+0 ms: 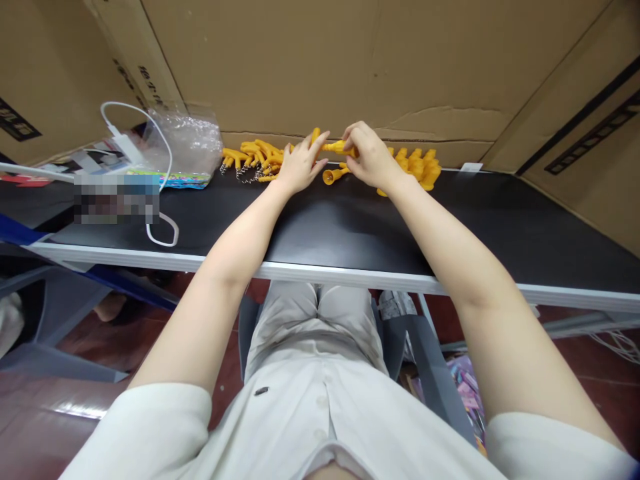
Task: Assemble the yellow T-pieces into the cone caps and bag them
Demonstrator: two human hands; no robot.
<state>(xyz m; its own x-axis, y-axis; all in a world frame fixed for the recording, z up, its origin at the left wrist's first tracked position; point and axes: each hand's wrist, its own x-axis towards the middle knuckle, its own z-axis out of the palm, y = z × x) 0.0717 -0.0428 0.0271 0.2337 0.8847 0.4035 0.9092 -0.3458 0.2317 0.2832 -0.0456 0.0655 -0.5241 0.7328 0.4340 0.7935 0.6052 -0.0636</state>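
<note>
My left hand point(300, 165) has its fingers spread beside a pile of yellow plastic pieces point(257, 152), which have dark coiled springs point(247, 175) among them. An upright yellow tip point(316, 135) shows behind its fingers. My right hand point(369, 155) is closed, thumb and fingers bent around a yellow plastic piece point(334, 146) that points toward my left hand. Just below lies a yellow piece with a flared, hollow end point(329, 177), partly hidden by my right hand. Beyond my right wrist, several yellow knobbed pieces point(420, 168) stand close together.
Cardboard walls point(310, 60) enclose the back and sides of the black tabletop point(340, 227). On the left lie a clear plastic bag point(185, 140), a white cable point(165, 237) and a blurred-out patch. A small white tag point(471, 168) sits at the back right.
</note>
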